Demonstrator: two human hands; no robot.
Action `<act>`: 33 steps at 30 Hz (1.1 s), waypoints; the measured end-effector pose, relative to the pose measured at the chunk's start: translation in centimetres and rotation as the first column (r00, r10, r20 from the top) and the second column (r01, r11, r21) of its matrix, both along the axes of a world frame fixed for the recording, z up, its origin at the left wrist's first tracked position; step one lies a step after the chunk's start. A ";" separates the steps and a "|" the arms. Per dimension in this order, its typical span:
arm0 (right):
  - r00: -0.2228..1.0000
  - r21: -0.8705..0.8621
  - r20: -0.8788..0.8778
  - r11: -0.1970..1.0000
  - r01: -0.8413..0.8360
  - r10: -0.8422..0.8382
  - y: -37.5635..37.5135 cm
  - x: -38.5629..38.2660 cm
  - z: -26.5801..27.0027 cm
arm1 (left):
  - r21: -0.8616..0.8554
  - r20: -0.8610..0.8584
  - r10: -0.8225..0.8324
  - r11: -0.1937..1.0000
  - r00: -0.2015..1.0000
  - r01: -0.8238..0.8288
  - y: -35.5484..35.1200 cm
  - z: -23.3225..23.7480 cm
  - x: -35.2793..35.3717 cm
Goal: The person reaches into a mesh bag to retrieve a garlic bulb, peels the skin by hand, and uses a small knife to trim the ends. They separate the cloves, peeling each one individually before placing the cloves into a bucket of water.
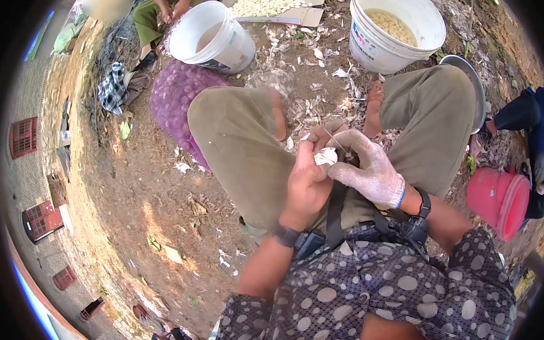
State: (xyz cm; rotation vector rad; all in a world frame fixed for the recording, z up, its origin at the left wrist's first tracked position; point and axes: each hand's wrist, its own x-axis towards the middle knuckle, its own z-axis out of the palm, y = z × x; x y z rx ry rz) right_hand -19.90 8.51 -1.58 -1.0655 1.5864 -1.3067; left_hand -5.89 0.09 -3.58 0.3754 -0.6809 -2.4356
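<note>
My left hand (pixel 307 186), bare, is closed around a white garlic bulb (pixel 326 156), holding it up between thumb and fingers above my lap. My right hand (pixel 369 167) wears a pale, soiled knit glove and touches the bulb's right side. A thin, pointed metal blade (pixel 335 140) sticks out of the gloved fingers, just above the bulb; its handle is mostly hidden in the grip. Both hands are close together between my bent knees.
A purple net sack (pixel 181 104) of bulbs lies beside my left knee. Ahead are a white bucket (pixel 234 49), another bucket (pixel 372 50) holding peeled cloves, and cardboard (pixel 301 16) with cloves. A pink bucket (pixel 490 195) and metal basin (pixel 475 87) are rightward. A person (pixel 148 22) sits front-left.
</note>
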 end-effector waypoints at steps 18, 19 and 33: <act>0.998 0.231 -0.040 0.972 -0.040 0.050 0.0 0.3 0.9 | -0.216 0.526 0.234 0.967 0.818 -0.138 1.7 -2.5 0.3; 0.996 0.225 -0.073 0.974 -0.037 0.054 0.0 0.4 0.9 | -0.203 0.512 0.227 0.969 0.828 -0.140 1.5 -2.4 0.6; 0.975 0.070 -0.198 0.993 -0.092 0.104 -0.4 1.1 0.2 | -0.360 0.449 0.285 0.925 0.847 -0.121 1.1 -1.6 1.2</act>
